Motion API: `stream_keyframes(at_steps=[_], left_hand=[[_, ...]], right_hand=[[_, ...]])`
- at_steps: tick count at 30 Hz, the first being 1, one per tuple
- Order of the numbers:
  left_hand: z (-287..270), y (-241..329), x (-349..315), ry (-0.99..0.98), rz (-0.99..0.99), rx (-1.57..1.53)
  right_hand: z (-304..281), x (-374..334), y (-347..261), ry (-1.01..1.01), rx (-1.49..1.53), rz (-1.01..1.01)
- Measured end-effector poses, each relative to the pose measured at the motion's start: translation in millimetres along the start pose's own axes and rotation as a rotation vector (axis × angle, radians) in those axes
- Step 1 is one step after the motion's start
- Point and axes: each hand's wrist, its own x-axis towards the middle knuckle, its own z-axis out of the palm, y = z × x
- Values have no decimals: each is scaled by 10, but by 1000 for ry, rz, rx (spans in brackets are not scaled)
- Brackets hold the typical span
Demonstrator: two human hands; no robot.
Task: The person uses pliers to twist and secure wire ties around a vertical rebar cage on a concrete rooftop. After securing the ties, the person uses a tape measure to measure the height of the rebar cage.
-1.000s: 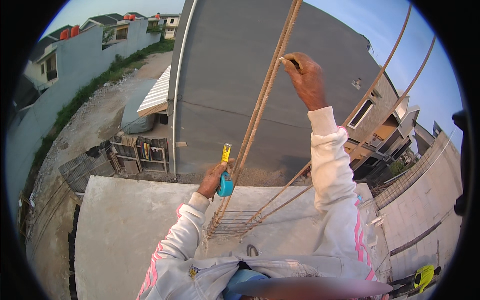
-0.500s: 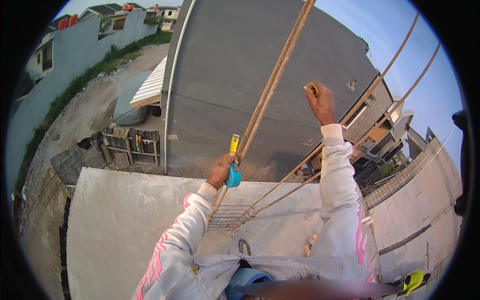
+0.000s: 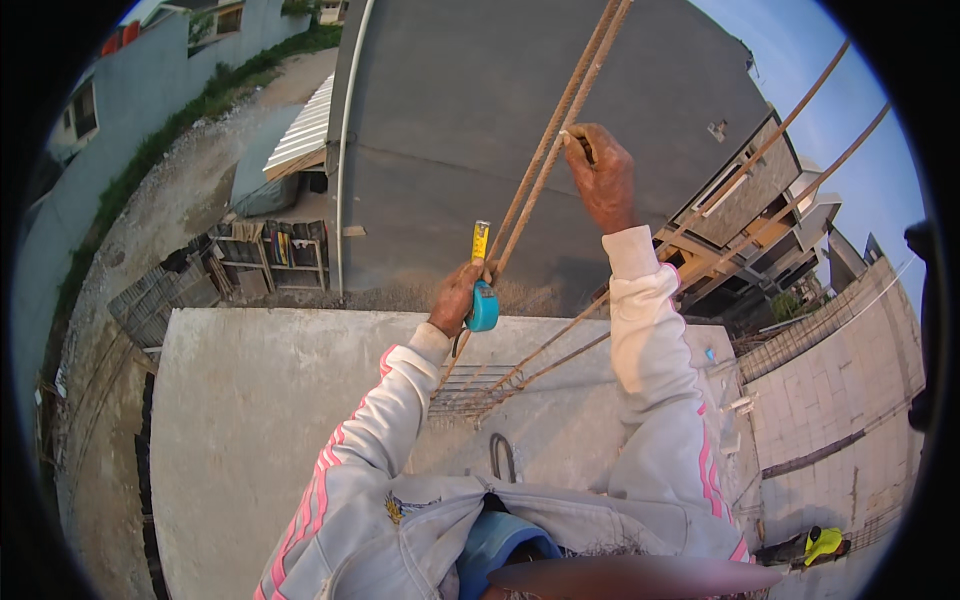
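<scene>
My left hand [image 3: 458, 300] is closed round a turquoise tape measure [image 3: 483, 308], with a short length of yellow blade [image 3: 481, 240] sticking up from it. The same hand is against a pair of rusty steel rebars [image 3: 527, 205] that rise at a slant. My right hand [image 3: 606, 182] is raised higher, its fingers pinched on a small white piece [image 3: 565, 136] that looks like chalk. Its fingertips are beside the rebars; whether the white piece touches them I cannot tell.
Two more rebars [image 3: 770, 140] slant up at the right. Thin steel ties [image 3: 470, 388] cross the bars' lower ends near the concrete slab [image 3: 270, 400]. A grey wall [image 3: 440, 120] stands ahead. Low at right is a person in a yellow top [image 3: 824, 545].
My right hand has moved left and slightly up, bringing the white piece beside the rebars. My left hand still holds the tape measure, now a little higher and further right in view.
</scene>
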Motion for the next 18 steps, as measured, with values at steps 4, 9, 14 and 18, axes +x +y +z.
stream_keyframes(at_steps=[4, 9, 14, 18], left_hand=[[-19, -7, 15, -32, 41, 15], [-54, -11, 27, -26, 41, 62], [-44, -59, 54, -39, 4, -63], [-53, -86, 54, -36, -14, -97]], right_hand=[[-23, -23, 144, -19, -18, -98], [-219, -389, 310, -126, -84, 383], [20, -939, 108, -122, 133, 390], [282, -1063, -82, -21, 99, 203]])
